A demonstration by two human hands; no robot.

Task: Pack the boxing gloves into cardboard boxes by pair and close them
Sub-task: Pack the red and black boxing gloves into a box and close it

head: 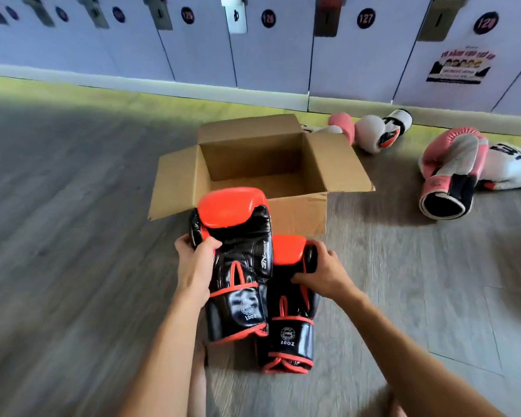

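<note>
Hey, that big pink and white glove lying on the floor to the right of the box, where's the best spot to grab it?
Probably the cuff of the pink and white glove. Its dark wrist opening faces you and a little left, so come from the near side and pinch the cuff rim or grip round the wrist. The padded fist end points away toward the lockers and looks too bulky for one hand.

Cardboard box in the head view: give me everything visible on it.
The cardboard box is plain brown corrugated card, standing upright on the grey wood-look floor with its top open. The far, left and right flaps are folded outward; the near one is not visible. The inside looks empty as far as can be seen. The raised black-and-red glove, in the left hand's grip, overlaps its near left corner in view; contact cannot be told. Pink-and-white gloves lie on the floor to its right, apart from it.
</note>
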